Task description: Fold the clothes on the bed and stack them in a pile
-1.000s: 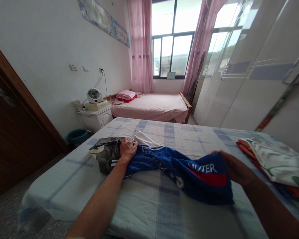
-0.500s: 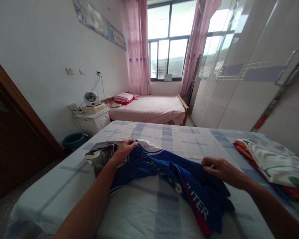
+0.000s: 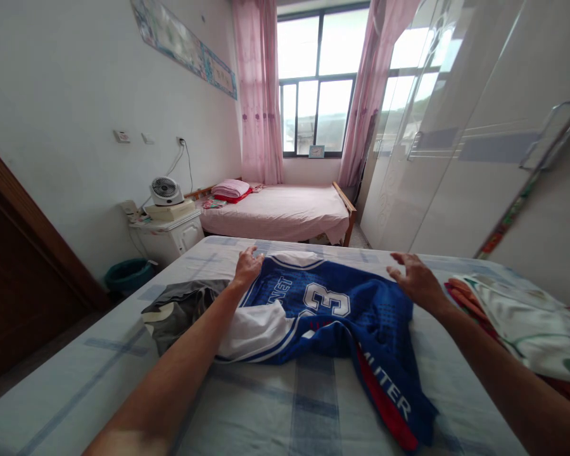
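Blue jersey (image 3: pixel 373 291) before me, my right hand (image 3: pixel 415 278) unclenched at its far right; whether my left hand (image 3: pixel 248 267), far left, pinches it, I can't tell.

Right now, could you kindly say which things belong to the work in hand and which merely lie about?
In hand: blue numbered jersey; probably grey garment and stacked clothes too.
Lying about: desk fan, teal bin, folded pink bedding.

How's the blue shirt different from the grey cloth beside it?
The blue shirt has white numbers and letters; the grey cloth shows a pale patch.
The blue shirt is partly spread out; the grey cloth lies crumpled.
Both lie on the checked sheet.
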Available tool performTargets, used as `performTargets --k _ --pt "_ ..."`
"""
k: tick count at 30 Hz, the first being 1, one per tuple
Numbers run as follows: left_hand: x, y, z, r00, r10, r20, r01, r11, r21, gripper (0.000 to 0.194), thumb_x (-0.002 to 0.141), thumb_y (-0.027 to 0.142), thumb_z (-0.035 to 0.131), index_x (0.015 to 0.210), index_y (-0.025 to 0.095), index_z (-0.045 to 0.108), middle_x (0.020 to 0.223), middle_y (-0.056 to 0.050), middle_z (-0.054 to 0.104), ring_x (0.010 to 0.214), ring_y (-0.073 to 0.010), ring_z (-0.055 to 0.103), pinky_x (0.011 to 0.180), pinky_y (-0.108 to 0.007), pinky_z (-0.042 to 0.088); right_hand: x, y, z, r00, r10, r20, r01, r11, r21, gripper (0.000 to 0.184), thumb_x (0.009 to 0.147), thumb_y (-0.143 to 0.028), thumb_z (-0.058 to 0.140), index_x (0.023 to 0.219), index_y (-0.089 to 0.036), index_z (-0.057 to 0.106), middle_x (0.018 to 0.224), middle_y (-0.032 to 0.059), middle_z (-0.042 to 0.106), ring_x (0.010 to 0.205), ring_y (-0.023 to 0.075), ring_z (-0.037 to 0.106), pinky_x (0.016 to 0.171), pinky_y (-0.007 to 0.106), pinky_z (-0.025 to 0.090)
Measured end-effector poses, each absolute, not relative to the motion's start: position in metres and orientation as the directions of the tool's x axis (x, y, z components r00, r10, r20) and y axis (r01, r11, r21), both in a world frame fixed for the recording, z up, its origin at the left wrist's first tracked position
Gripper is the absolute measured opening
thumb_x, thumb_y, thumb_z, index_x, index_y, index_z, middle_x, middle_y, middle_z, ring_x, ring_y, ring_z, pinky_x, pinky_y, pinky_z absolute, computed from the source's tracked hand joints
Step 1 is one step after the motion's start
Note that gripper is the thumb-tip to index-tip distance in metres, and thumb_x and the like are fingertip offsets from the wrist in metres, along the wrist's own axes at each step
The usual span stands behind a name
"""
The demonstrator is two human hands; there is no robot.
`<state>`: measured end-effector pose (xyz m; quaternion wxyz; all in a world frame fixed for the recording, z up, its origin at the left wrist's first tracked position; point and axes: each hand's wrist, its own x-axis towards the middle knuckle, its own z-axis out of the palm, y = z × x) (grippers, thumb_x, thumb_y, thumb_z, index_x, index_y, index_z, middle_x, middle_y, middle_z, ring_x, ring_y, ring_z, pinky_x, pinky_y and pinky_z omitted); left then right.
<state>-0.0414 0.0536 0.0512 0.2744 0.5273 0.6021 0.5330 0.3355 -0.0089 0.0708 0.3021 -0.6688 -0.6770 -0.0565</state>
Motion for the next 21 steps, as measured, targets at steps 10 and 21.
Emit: performTargets --k 10,21 --pt "-0.091 -0.081 0.033 0.630 0.777 0.001 0.710 -0.577 0.405 0.057 0.069 0.030 0.066 0.125 0.027 0.054 0.129 -0.005 0.052 0.120 -0.0251 0.046 0.102 -0.034 0.035 0.309 -0.148 -0.005 -0.272 0.938 0.215 0.900 0.327 -0.288 0.033 0.079 -0.037 0.052 0.106 -0.023 0.064 0.107 0.0089 0.065 0.098 0.0249 0.061 0.085 0.040 0.047" --pt "-0.089 -0.106 0.091 0.550 0.835 -0.013 0.563 -0.359 0.745 0.024 0.072 0.027 0.061 0.093 0.024 0.073 0.090 -0.004 0.068 0.082 -0.0216 0.062 0.076 -0.026 0.046 0.386 -0.159 0.062 -0.090 0.983 0.158 0.740 0.172 -0.650 0.023 0.072 -0.053 0.052 0.087 -0.042 0.066 0.101 0.0013 0.066 0.097 0.0321 0.060 0.081 0.044 0.052"
